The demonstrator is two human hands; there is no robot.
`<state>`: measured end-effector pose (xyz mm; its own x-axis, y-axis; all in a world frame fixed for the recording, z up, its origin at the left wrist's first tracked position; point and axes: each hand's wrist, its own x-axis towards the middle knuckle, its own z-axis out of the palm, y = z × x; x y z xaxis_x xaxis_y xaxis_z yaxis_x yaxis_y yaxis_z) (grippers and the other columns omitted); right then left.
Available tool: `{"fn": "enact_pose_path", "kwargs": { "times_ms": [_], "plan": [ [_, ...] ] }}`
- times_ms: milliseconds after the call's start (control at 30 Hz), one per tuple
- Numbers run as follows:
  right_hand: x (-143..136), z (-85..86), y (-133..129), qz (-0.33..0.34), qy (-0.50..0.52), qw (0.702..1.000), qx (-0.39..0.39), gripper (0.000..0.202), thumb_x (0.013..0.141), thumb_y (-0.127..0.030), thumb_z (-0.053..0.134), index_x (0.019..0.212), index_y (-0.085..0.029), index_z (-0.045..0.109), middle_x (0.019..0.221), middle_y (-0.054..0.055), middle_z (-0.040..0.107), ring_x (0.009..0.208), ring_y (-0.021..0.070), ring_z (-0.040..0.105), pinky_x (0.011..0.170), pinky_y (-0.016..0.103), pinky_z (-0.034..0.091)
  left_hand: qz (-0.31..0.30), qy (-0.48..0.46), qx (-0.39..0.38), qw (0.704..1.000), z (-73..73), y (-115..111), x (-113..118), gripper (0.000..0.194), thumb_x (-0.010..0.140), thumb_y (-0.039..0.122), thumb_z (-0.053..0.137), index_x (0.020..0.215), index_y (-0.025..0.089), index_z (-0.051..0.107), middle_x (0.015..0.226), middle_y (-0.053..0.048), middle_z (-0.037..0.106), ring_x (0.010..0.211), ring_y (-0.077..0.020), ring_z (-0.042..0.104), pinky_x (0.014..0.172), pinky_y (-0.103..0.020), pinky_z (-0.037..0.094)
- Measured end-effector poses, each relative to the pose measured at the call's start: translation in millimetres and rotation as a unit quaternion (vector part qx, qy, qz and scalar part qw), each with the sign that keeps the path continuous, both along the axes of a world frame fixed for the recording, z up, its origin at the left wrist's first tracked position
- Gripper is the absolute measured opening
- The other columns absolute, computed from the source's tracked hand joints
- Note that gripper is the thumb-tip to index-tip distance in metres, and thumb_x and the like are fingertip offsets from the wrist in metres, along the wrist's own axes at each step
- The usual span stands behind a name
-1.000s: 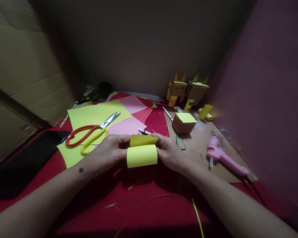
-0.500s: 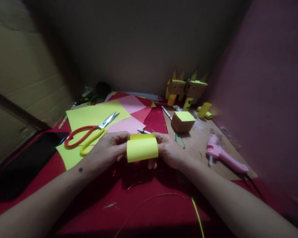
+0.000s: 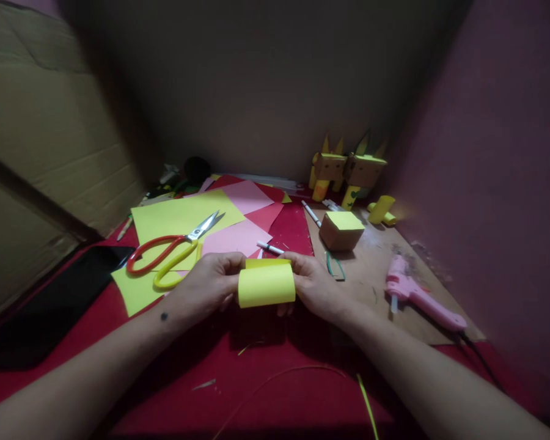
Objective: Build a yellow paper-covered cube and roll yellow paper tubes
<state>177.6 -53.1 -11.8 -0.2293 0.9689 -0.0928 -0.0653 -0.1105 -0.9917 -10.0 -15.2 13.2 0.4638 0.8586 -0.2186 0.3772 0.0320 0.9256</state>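
Note:
A curled strip of yellow paper (image 3: 266, 286) is held between both hands over the red table. My left hand (image 3: 217, 278) pinches its left end, with the thumb inside the curl. At the right end my right hand (image 3: 309, 281) grips it the same way, some fingertips showing below. Scissors (image 3: 192, 241) with one red and one yellow handle lie partly open on yellow paper (image 3: 178, 214), just beyond my left hand. Past my right hand sits a small brown cardboard box (image 3: 341, 235) with a yellow top.
A pink glue gun (image 3: 421, 296) rests on a brown board (image 3: 371, 287) at the right. Yellow paper tubes (image 3: 382, 209) and cardboard animal figures (image 3: 366, 168) stand behind. A black phone-like slab (image 3: 50, 311) lies at the left. A marker (image 3: 270, 248) lies beyond the hands.
Both hands still hold the curled yellow paper, which is turned slightly. The whole view has shifted a little, so everything appears slightly lower and further right.

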Motion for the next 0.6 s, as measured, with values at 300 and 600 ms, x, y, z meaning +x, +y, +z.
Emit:
{"fn": "enact_pose_path", "kwargs": {
  "times_ms": [300,600],
  "plan": [
    [-0.6,-2.6,0.1,-0.010,0.038,0.999,-0.005,0.026,0.071,-0.034,0.073,0.088,-0.019,0.060,0.053,-0.005,0.063,0.038,0.0110,0.059,0.037,0.019,0.046,-0.047,-0.032,-0.026,0.998,-1.6,1.8,-1.6,0.020,0.075,0.030,0.065,0.085,0.015,0.073,0.048,0.004,0.057,0.038,-0.0052,0.040,0.037,-0.017,0.029],
    [-3.5,-7.6,2.7,-0.009,0.087,0.996,-0.011,0.037,0.062,-0.033,0.083,0.087,-0.019,0.060,0.058,-0.005,0.065,0.040,0.0123,0.061,0.038,0.022,0.050,-0.029,-0.070,-0.048,0.996,-7.6,1.7,1.2,0.016,0.070,0.024,0.069,0.084,0.015,0.072,0.062,-0.001,0.070,0.042,-0.0073,0.048,0.037,-0.018,0.034]
  ]
}}
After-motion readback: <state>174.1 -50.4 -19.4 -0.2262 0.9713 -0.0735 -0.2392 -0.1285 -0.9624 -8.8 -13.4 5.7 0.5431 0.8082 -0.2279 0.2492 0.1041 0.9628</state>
